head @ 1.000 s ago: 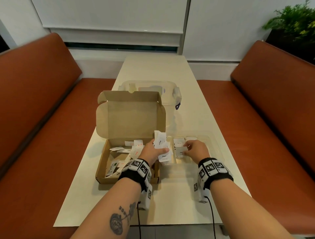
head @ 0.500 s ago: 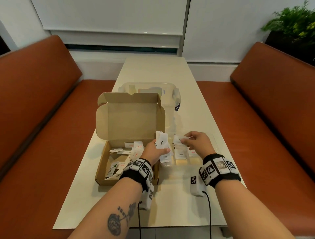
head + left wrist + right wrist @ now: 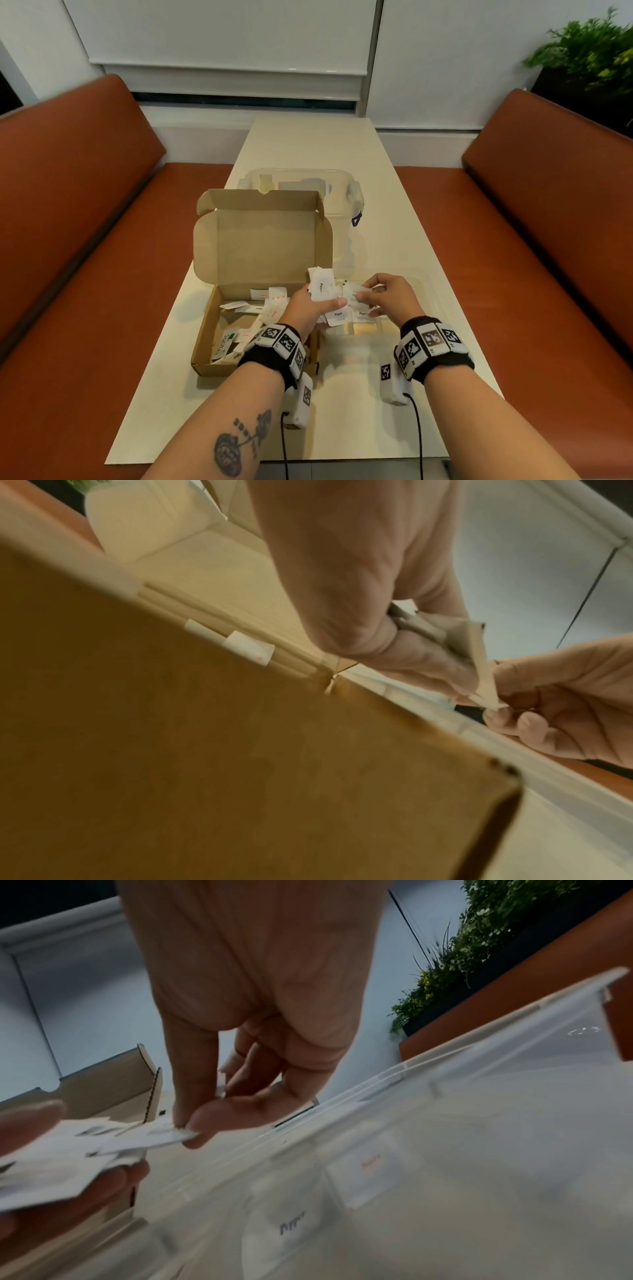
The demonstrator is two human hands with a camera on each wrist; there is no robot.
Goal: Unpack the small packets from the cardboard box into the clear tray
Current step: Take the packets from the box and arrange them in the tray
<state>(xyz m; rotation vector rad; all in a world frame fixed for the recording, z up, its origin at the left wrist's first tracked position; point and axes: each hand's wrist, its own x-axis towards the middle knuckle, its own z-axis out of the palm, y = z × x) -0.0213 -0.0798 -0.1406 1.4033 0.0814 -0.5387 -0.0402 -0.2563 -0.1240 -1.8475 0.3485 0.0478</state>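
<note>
Now left hand [image 3: 310,310] grips bunch of packets [image 3: 322,289] over clear tray [image 3: 432,301] – right hand [image 3: 390,298] pinches one packet [image 3: 150,1137] from bunch. Cardboard box [image 3: 219,339] open at left, more packets inside.

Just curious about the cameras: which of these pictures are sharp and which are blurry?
Head view: sharp, edges bowed by the wide lens. Left wrist view: box wall near and soft. Right wrist view: tray and its packets smeared.
</note>
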